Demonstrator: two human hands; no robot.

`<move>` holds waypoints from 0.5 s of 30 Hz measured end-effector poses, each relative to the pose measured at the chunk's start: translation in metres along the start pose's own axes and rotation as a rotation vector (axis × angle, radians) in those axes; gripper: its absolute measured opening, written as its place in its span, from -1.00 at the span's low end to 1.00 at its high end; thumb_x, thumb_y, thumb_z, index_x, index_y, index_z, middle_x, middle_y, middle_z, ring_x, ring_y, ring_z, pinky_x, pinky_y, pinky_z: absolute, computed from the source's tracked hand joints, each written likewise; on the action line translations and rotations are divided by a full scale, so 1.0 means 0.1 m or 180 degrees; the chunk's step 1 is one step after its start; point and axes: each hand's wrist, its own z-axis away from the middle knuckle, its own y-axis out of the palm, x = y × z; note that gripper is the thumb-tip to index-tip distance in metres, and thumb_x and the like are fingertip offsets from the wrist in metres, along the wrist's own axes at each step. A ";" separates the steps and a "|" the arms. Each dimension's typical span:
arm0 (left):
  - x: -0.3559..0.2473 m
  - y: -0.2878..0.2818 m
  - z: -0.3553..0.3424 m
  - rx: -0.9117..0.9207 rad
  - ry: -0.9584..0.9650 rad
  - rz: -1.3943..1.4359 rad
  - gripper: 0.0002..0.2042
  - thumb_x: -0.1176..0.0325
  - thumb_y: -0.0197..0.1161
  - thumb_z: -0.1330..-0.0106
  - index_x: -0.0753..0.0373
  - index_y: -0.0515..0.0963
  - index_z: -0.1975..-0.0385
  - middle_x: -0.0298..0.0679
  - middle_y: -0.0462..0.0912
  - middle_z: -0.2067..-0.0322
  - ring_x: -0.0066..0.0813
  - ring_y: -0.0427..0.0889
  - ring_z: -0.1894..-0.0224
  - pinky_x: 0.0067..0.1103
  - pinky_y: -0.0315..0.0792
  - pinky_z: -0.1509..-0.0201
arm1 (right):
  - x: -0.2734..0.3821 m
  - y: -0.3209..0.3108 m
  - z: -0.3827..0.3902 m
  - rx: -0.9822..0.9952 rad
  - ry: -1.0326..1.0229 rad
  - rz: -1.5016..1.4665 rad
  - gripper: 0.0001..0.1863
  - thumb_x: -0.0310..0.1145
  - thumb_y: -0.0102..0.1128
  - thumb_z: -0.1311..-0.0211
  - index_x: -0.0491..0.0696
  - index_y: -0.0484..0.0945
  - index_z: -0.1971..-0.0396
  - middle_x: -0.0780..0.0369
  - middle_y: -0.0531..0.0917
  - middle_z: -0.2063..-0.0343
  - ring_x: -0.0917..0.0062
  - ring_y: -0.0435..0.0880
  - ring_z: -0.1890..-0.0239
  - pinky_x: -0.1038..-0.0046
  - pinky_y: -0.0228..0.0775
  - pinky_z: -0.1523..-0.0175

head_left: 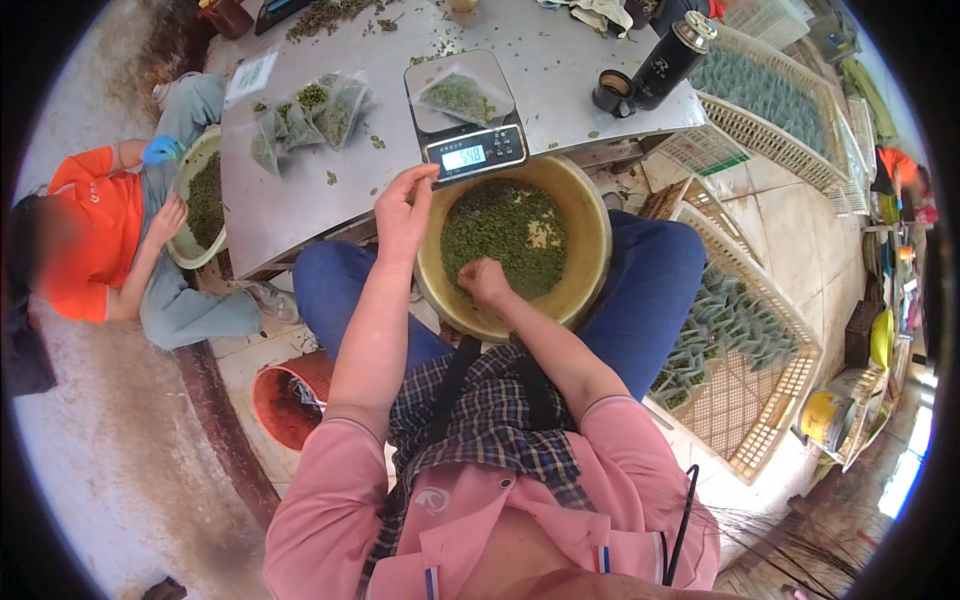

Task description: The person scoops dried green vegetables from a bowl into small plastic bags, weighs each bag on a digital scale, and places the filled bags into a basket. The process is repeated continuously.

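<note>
My left hand (408, 200) reaches up to the front left corner of a digital scale (473, 150), its fingertips at the display edge, fingers curled with nothing visible in them. A clear bag of green pieces (458, 99) lies on the scale's pan. Below, my right hand (485, 280) is inside a large yellowish basin (590, 250), fingers pinched at the small green leafy pieces (500, 225); what they hold is too small to make out. Several filled clear bags (310, 110) sit on the metal table (280, 200) left of the scale.
A person (95, 230) in orange works at a pale basin (185, 240) at left; another (895, 165) is at far right. A dark flask (668, 70) and cup (612, 92) stand on the table. Crates of bags (760, 100) (735, 350) are at right, an orange bucket (282, 405) lower left.
</note>
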 end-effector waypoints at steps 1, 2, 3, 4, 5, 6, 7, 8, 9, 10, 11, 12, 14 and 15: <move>0.00 0.02 0.01 0.0079 -0.0110 0.0138 -0.82 0.52 0.12 -0.32 0.27 0.60 0.14 -0.28 0.67 0.28 -0.59 0.61 0.22 -0.66 0.45 0.08 | 0.06 -0.09 0.00 -0.0131 0.0005 -0.0136 -0.74 -0.37 0.34 -0.01 -0.13 0.67 0.26 0.11 0.66 0.57 0.45 0.64 0.58 0.44 0.49 0.37; -0.01 0.05 0.03 0.0160 -0.0220 0.0274 -0.83 0.50 0.13 -0.33 0.28 0.60 0.14 -0.28 0.68 0.29 -0.61 0.61 0.24 -0.68 0.45 0.10 | 0.12 -0.18 0.01 -0.0263 0.0009 -0.0274 -0.74 -0.39 0.34 -0.02 -0.13 0.67 0.24 0.14 0.66 0.58 0.52 0.62 0.61 0.48 0.48 0.40; -0.01 0.07 0.06 0.0338 -0.0358 0.0217 -0.82 0.49 0.13 -0.34 0.29 0.59 0.12 -0.28 0.68 0.28 -0.61 0.61 0.22 -0.67 0.45 0.08 | 0.20 -0.30 0.06 -0.0398 0.0053 -0.0542 -0.74 -0.40 0.33 -0.04 -0.14 0.66 0.24 0.16 0.66 0.58 0.56 0.61 0.60 0.50 0.46 0.42; -0.02 0.05 0.07 0.0520 -0.0501 0.0146 -0.81 0.48 0.13 -0.34 0.30 0.58 0.11 -0.28 0.68 0.26 -0.61 0.61 0.21 -0.67 0.45 0.06 | 0.35 -0.44 0.10 -0.0526 0.0098 -0.0823 -0.75 -0.40 0.32 -0.06 -0.15 0.66 0.23 0.19 0.67 0.58 0.60 0.60 0.60 0.52 0.45 0.43; -0.02 0.05 0.08 0.0697 -0.0629 0.0083 -0.81 0.47 0.12 -0.35 0.31 0.57 0.09 -0.28 0.67 0.25 -0.61 0.61 0.19 -0.66 0.45 0.04 | 0.47 -0.57 0.14 -0.0664 0.0132 -0.1094 -0.76 -0.41 0.32 -0.08 -0.16 0.66 0.23 0.21 0.67 0.58 0.64 0.59 0.60 0.54 0.44 0.44; 0.01 0.08 0.11 0.0950 -0.0690 0.0065 -0.80 0.45 0.12 -0.36 0.30 0.57 0.08 -0.28 0.67 0.24 -0.62 0.60 0.19 -0.66 0.45 0.05 | 0.55 -0.68 0.16 -0.0881 0.0043 -0.1124 -0.78 -0.45 0.28 -0.13 -0.18 0.65 0.22 0.26 0.67 0.58 0.70 0.56 0.58 0.57 0.41 0.46; 0.08 0.13 0.15 0.1122 -0.0654 -0.0131 -0.78 0.44 0.12 -0.36 0.28 0.56 0.05 -0.26 0.66 0.21 -0.60 0.60 0.19 -0.65 0.46 0.07 | 0.62 -0.78 0.18 -0.0933 -0.0041 -0.1191 -0.78 -0.45 0.29 -0.13 -0.18 0.65 0.21 0.27 0.66 0.59 0.70 0.55 0.59 0.57 0.41 0.46; 0.15 0.15 0.21 0.1294 -0.0813 -0.0235 -0.75 0.43 0.13 -0.35 0.28 0.54 0.01 -0.25 0.66 0.20 -0.58 0.60 0.20 -0.64 0.47 0.07 | 0.69 -0.87 0.20 -0.0981 -0.0125 -0.1259 -0.77 -0.45 0.29 -0.12 -0.18 0.65 0.21 0.28 0.65 0.61 0.70 0.54 0.60 0.58 0.41 0.47; 0.11 0.21 0.25 0.1499 -0.0974 -0.0322 -0.73 0.42 0.14 -0.34 0.28 0.53 -0.02 -0.23 0.65 0.18 -0.56 0.60 0.20 -0.62 0.47 0.07 | 0.81 -1.01 0.26 -0.1052 -0.0183 -0.1323 -0.77 -0.45 0.29 -0.12 -0.17 0.65 0.20 0.29 0.64 0.62 0.70 0.53 0.60 0.58 0.41 0.47; 0.16 0.20 0.27 0.1479 -0.0947 -0.0147 -0.71 0.42 0.14 -0.34 0.27 0.51 -0.04 -0.22 0.65 0.18 -0.55 0.61 0.19 -0.62 0.47 0.06 | 1.12 -1.19 0.37 -0.0948 -0.0096 -0.1121 -0.72 -0.48 0.33 -0.06 -0.15 0.64 0.18 0.25 0.66 0.54 0.68 0.54 0.57 0.57 0.44 0.41; 0.23 0.23 0.28 0.1487 -0.0897 0.0033 -0.70 0.41 0.15 -0.34 0.27 0.50 -0.06 -0.22 0.65 0.17 -0.53 0.61 0.18 -0.61 0.48 0.06 | 1.21 -1.28 0.40 -0.1104 -0.0455 -0.0933 -0.71 -0.46 0.35 -0.04 -0.15 0.64 0.18 0.21 0.66 0.48 0.63 0.56 0.56 0.54 0.45 0.39; 0.21 0.24 0.27 0.1506 -0.0845 0.0214 -0.68 0.41 0.15 -0.33 0.27 0.48 -0.08 -0.21 0.65 0.17 -0.52 0.62 0.16 -0.60 0.48 0.05 | 1.25 -1.35 0.38 -0.1265 -0.0807 -0.0743 -0.69 -0.45 0.36 -0.01 -0.14 0.64 0.18 0.16 0.67 0.42 0.58 0.58 0.54 0.51 0.47 0.37; 0.19 0.20 0.23 0.1155 -0.0556 -0.0298 -0.67 0.42 0.15 -0.33 0.29 0.46 -0.09 -0.22 0.65 0.16 -0.50 0.63 0.13 -0.59 0.48 0.04 | 1.27 -1.50 0.28 -0.1501 -0.1100 -0.0511 -0.61 -0.45 0.39 0.05 -0.11 0.62 0.13 0.10 0.66 0.23 0.48 0.62 0.49 0.46 0.50 0.31; 0.11 0.17 0.20 0.0985 -0.0410 -0.0549 -0.66 0.42 0.14 -0.33 0.29 0.45 -0.10 -0.23 0.65 0.16 -0.49 0.63 0.12 -0.59 0.48 0.03 | 1.34 -1.62 0.20 -0.1722 -0.0994 -0.0475 -0.65 -0.44 0.34 -0.01 -0.10 0.63 0.13 0.10 0.67 0.28 0.44 0.65 0.45 0.43 0.51 0.29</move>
